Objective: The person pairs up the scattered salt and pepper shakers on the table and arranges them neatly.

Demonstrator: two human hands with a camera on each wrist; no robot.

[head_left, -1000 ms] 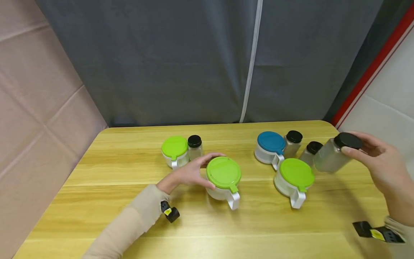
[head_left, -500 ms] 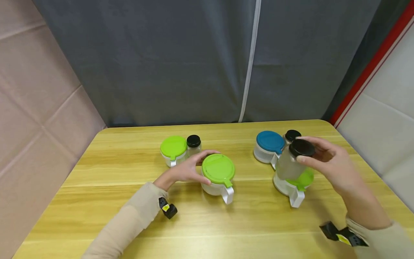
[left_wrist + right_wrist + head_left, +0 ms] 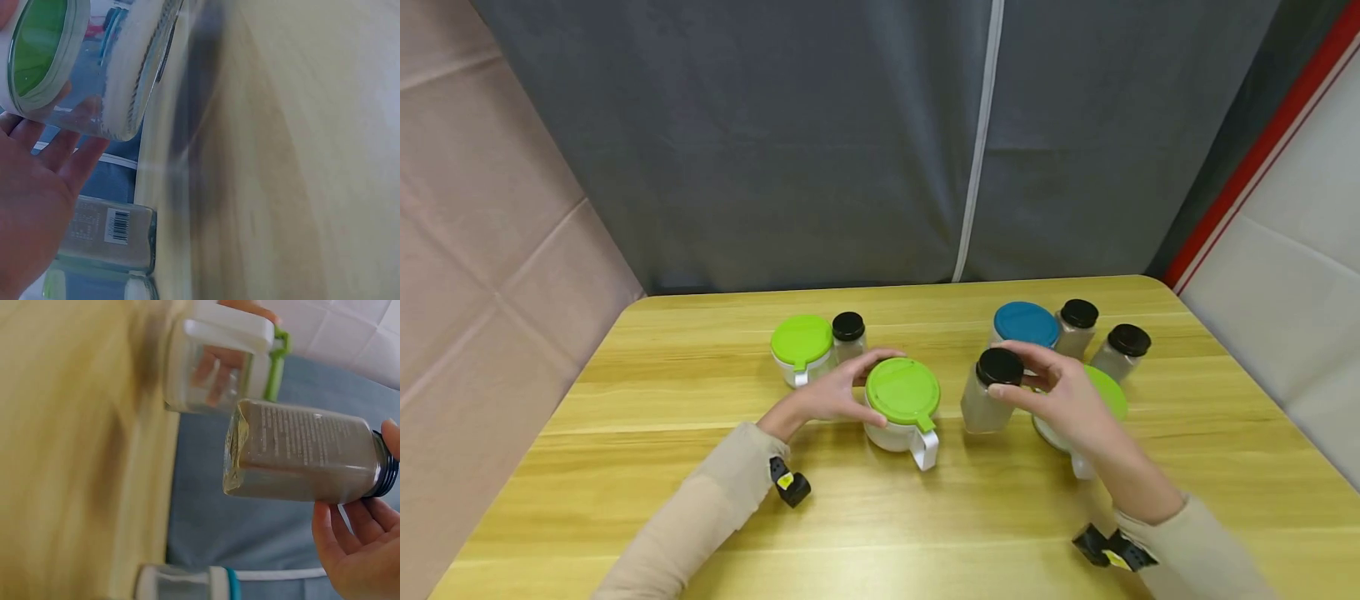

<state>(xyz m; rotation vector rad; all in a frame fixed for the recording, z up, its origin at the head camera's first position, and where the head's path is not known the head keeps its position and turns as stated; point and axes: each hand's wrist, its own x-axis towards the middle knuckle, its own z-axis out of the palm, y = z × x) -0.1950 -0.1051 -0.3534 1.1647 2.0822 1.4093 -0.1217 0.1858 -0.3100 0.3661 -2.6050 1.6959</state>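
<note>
My left hand (image 3: 833,395) grips a clear glass seasoning jar (image 3: 901,393) with a green lid and white handle, its fingers and thumb around the jar's left side. The left wrist view shows the fingers curved under the glass jar (image 3: 81,106) beside its wall. To the right, my right hand (image 3: 1071,404) pinches a square-sided bottle (image 3: 987,407) just below its black cap. In the right wrist view the greyish, printed bottle (image 3: 306,453) is held in the air, its base toward the table. A gap separates bottle and seasoning jar in the head view.
Behind the left hand stand another green-lidded jar (image 3: 802,340) and a black-capped bottle (image 3: 848,329). Around the right hand are a blue-lidded jar (image 3: 1026,323), a partly hidden green-lidded jar (image 3: 1108,392) and two black-capped bottles (image 3: 1077,321). A grey curtain (image 3: 775,150) hangs behind the table.
The right hand has carried the bottle left from the table's right side, past the right green-lidded jar, toward the left hand. The left hand and its jar have shifted slightly left.
</note>
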